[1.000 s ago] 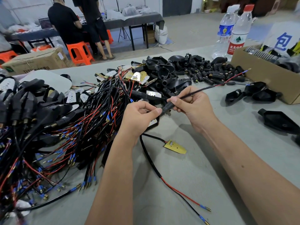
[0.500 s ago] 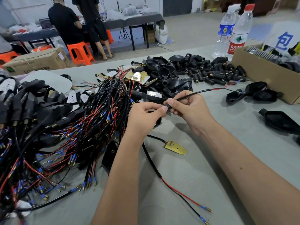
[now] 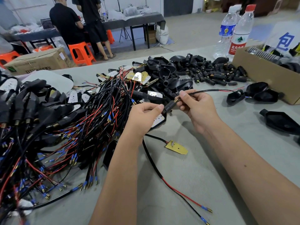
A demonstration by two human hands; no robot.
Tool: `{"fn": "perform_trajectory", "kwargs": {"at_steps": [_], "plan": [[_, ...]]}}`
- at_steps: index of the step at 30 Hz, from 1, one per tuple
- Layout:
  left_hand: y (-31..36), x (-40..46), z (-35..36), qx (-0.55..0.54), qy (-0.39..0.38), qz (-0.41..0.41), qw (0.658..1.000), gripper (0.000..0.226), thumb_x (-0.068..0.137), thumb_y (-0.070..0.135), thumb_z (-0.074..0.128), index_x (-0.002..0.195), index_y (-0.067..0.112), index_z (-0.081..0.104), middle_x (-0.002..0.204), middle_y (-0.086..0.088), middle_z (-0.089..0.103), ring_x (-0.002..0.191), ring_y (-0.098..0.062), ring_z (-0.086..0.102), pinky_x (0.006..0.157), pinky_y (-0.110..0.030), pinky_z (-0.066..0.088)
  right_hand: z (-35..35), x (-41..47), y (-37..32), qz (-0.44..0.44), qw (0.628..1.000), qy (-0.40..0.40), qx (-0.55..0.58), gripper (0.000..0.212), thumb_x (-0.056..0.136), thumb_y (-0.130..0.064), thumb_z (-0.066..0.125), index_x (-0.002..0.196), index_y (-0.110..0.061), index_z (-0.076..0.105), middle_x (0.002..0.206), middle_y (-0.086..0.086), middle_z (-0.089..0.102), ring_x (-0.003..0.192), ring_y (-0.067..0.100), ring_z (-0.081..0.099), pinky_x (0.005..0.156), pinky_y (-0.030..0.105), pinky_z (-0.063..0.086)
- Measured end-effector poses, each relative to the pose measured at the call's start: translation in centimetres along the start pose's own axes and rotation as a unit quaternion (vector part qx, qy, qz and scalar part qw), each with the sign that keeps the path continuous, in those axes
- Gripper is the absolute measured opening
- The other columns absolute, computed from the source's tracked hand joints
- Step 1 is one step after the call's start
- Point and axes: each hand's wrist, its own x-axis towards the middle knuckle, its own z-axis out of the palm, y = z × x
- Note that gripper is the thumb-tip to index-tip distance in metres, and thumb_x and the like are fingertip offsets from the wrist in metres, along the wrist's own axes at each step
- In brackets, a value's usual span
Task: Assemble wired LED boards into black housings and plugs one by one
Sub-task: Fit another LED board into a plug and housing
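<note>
Nearest, loose wired LED board (image 3: 176, 147) lies flat on the table (image 3: 186, 184), its cable running toward me, untouched. Above it, left hand (image 3: 142, 117) pinches the black plug (image 3: 168, 106) thumb-to-fingers, a housing with a white board (image 3: 159, 121) hanging just under that hand. Right hand (image 3: 197, 105) pinches the cable (image 3: 211, 90) right at the plug's brass end. Change in the last second: cable's far end was up and straight toward the bottles, now it trails low across the table to the right, and the plug has slid along it close to the housing. Reads as plug nearly seated, this unit almost done; can't tell if it's fully home. Left of the hands, big tangle of wired boards (image 3: 73, 127) crowds the work spot, snag risk. Further back, heap of empty housings and plugs (image 3: 186, 72), cardboard box (image 3: 263, 75) right, two water bottles (image 3: 233, 30) behind.
</note>
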Motion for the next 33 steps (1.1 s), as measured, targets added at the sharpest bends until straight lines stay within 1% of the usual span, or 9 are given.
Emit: {"fn": "perform_trajectory", "kwargs": {"at_steps": [3, 8, 14, 16, 20, 23, 26, 30, 33], "plan": [[0.2, -0.1, -0.6, -0.067, -0.023, -0.068, 0.995, 0.032, 0.104, 0.029, 0.061, 0.101, 0.0, 0.074, 0.091, -0.018, 0.076, 0.069, -0.028, 0.075, 0.061, -0.027, 0.059, -0.3, 0.3, -0.1, 0.002, 0.996, 0.04, 0.074, 0.008, 0.097, -0.007, 0.068, 0.09, -0.003, 0.068, 0.071, 0.004, 0.071, 0.06, 0.011, 0.062, 0.058, 0.018, 0.052], [0.0, 0.0, -1.0, -0.125, -0.008, -0.078, 0.989, 0.03, 0.104, 0.022, 0.062, 0.1, -0.005, 0.074, 0.102, -0.028, 0.074, 0.071, -0.032, 0.075, 0.057, -0.024, 0.058, -0.2, 0.3, -0.1, 0.007, 0.993, 0.048, 0.112, 0.009, 0.097, -0.008, 0.069, 0.089, -0.008, 0.065, 0.073, 0.003, 0.073, 0.06, 0.011, 0.063, 0.056, 0.019, 0.051], [0.1, 0.0, -1.0, -0.147, 0.003, -0.078, 0.986, 0.024, 0.101, 0.021, 0.066, 0.093, 0.001, 0.077, 0.095, -0.024, 0.076, 0.069, -0.031, 0.076, 0.055, -0.024, 0.057, 0.4, -0.4, 0.2, 0.063, 0.996, -0.057, 0.007, 0.01, 0.096, -0.02, 0.072, 0.098, -0.011, 0.068, 0.091, 0.01, 0.075, 0.064, 0.016, 0.061, 0.049, 0.022, 0.042], [0.1, -0.1, -0.7, -0.129, 0.026, -0.051, 0.99, 0.021, 0.101, 0.021, 0.065, 0.094, 0.005, 0.077, 0.089, -0.018, 0.078, 0.068, -0.028, 0.076, 0.054, -0.024, 0.057, 0.7, -0.7, 0.1, 0.056, 0.995, -0.083, 0.005, 0.009, 0.096, -0.014, 0.069, 0.099, -0.006, 0.068, 0.086, 0.009, 0.075, 0.061, 0.016, 0.063, 0.049, 0.022, 0.044], [-0.2, 0.2, -0.3, -0.071, 0.111, 0.026, 0.991, 0.011, 0.097, 0.02, 0.071, 0.099, 0.01, 0.067, 0.081, -0.006, 0.075, 0.076, -0.016, 0.075, 0.058, -0.03, 0.06, 0.9, -0.8, -0.1, 0.029, 0.998, -0.056, 0.006, 0.004, 0.097, -0.007, 0.067, 0.094, -0.005, 0.068, 0.075, 0.003, 0.073, 0.06, 0.014, 0.062, 0.055, 0.021, 0.052], [-0.2, 0.2, -0.1, -0.145, 0.093, 0.002, 0.985, 0.011, 0.096, 0.016, 0.072, 0.097, 0.005, 0.07, 0.086, -0.012, 0.076, 0.086, -0.026, 0.076, 0.065, -0.031, 0.062, 0.7, -0.6, -0.1, 0.026, 0.998, -0.048, 0.022, 0.005, 0.097, -0.008, 0.067, 0.092, -0.006, 0.068, 0.074, 0.003, 0.073, 0.06, 0.015, 0.061, 0.058, 0.021, 0.053], [-0.3, 0.2, 0.0, -0.162, 0.084, 0.024, 0.983, 0.014, 0.098, 0.011, 0.07, 0.089, 0.0, 0.073, 0.082, -0.009, 0.078, 0.082, -0.022, 0.077, 0.067, -0.03, 0.062, 0.6, -0.5, 0.2, 0.03, 0.997, -0.057, 0.032, 0.003, 0.097, -0.007, 0.068, 0.094, -0.006, 0.068, 0.076, 0.004, 0.073, 0.061, 0.015, 0.062, 0.059, 0.021, 0.054], [-0.7, 0.6, 0.0, -0.053, 0.132, 0.102, 0.985, 0.011, 0.096, 0.006, 0.07, 0.085, 0.007, 0.073, 0.076, -0.01, 0.075, 0.069, -0.02, 0.075, 0.061, -0.029, 0.062, 0.4, -0.3, 0.5, 0.034, 0.997, -0.065, 0.031, 0.003, 0.095, -0.006, 0.07, 0.093, -0.007, 0.071, 0.078, 0.008, 0.073, 0.063, 0.016, 0.065, 0.06, 0.021, 0.054], [-1.0, 0.8, 0.1, 0.009, 0.145, 0.147, 0.978, 0.017, 0.095, 0.003, 0.069, 0.084, 0.015, 0.072, 0.081, -0.014, 0.072, 0.071, -0.022, 0.075, 0.061, -0.03, 0.063, 0.4, -0.3, 0.8, 0.028, 0.997, -0.07, 0.018, 0.006, 0.094, -0.005, 0.071, 0.091, -0.009, 0.073, 0.081, 0.009, 0.074, 0.065, 0.016, 0.066, 0.062, 0.022, 0.055]]}}
